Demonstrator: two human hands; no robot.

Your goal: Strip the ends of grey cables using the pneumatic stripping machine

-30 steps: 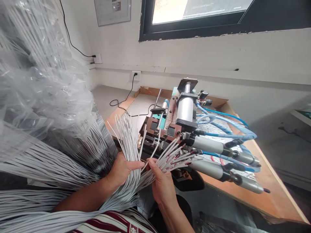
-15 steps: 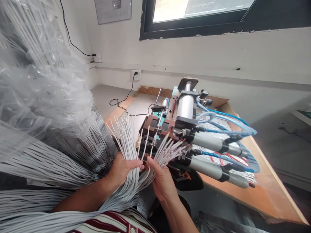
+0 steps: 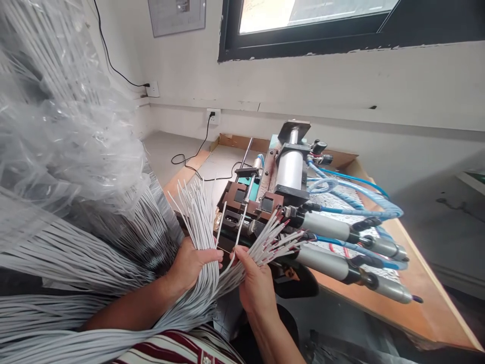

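Note:
A thick bundle of white cables [image 3: 197,217] stands upright in my left hand [image 3: 193,263], whose fingers wrap round it. My right hand [image 3: 255,280] grips a second bunch of white cables [image 3: 267,242], fanned out to the right with reddish tips. One single cable [image 3: 239,232] rises from between my right thumb and fingers, its tip at the front of the machine. Another lone cable sticks up beside my left thumb. Just beyond both hands is the pneumatic machine [image 3: 273,199], with a silver upright cylinder [image 3: 290,169] and two grey cylinders lying to the right.
Many more cables [image 3: 76,247] and clear plastic wrap [image 3: 76,146] fill the left side. Blue air hoses [image 3: 364,194] loop at the machine's right over a wooden-edged table [image 3: 424,298]. A black power cord [image 3: 206,136] runs to a wall socket. A window is above.
My right hand and its bunch have shifted slightly right, away from the left bundle. The single cable now leans towards the machine's front. The rods of the grey cylinders have moved out to the right.

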